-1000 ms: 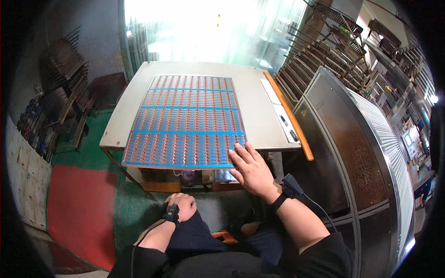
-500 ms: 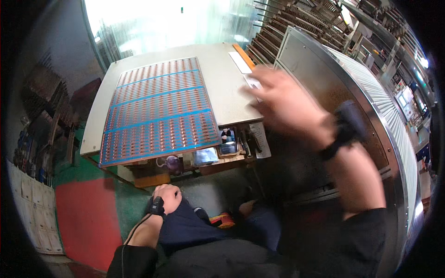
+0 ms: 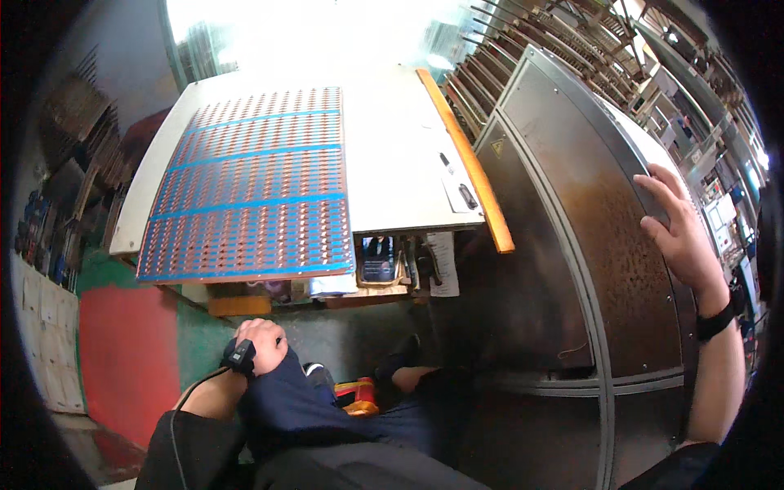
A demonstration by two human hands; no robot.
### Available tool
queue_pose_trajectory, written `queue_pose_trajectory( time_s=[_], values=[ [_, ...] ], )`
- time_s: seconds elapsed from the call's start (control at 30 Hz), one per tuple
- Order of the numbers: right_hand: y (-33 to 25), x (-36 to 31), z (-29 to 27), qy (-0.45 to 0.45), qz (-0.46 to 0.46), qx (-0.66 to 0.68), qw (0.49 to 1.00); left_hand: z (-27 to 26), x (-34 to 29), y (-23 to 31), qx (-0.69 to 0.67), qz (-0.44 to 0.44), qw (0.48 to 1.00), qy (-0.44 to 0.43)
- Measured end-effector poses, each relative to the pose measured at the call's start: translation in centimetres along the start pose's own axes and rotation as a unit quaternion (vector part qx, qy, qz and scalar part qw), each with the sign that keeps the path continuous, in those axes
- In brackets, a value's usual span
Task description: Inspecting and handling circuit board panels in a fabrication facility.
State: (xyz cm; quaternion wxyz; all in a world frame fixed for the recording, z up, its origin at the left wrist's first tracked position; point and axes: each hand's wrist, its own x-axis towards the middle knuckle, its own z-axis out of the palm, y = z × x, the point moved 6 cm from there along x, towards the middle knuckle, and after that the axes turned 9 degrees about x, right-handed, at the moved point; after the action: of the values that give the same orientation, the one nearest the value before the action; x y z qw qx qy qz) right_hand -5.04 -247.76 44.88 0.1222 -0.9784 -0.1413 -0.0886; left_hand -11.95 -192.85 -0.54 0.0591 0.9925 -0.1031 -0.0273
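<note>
My right hand is raised at the far right, fingers apart and nothing in it. Its fingertips are at the upper edge of a tall grey metal cabinet; whether they touch it I cannot tell. My left hand rests on my left knee, loosely curled, with no held thing showing. Ahead, a flat panel with rows of copper-coloured marks and blue bands lies on the white table, its near edge at the table's front. To its right are a white paper slip and a dark pen-like item.
An orange strip runs along the table's right edge, its near end jutting past the front corner. Under the tabletop, a shelf holds a small tray and tools. A red floor patch lies left; racks stand behind.
My right hand has swung from over the table's right side to the cabinet's upper edge. The view has turned right, revealing more of the orange strip and cabinet. My left hand stays on the knee.
</note>
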Motion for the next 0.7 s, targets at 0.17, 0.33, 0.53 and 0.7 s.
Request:
queue_pose_trajectory(
  time_s=[0.17,0.33,0.53,0.7],
  values=[
    [-0.2,0.4,-0.1,-0.005,-0.014,0.031,0.999,0.1,0.9,0.7,-0.001,0.012,1.0,0.022],
    [-0.4,0.4,0.0,0.017,-0.012,-0.031,0.999,-0.3,1.0,1.1,0.019,0.016,1.0,-0.003],
    [-0.3,0.2,0.1,0.012,-0.029,-0.066,0.997,-0.2,1.2,1.3,0.008,0.002,0.999,-0.047],
    [-0.5,0.4,0.3,0.01,-0.016,-0.024,1.0,-0.3,1.0,0.9,0.028,-0.012,0.998,-0.056]
  ],
)
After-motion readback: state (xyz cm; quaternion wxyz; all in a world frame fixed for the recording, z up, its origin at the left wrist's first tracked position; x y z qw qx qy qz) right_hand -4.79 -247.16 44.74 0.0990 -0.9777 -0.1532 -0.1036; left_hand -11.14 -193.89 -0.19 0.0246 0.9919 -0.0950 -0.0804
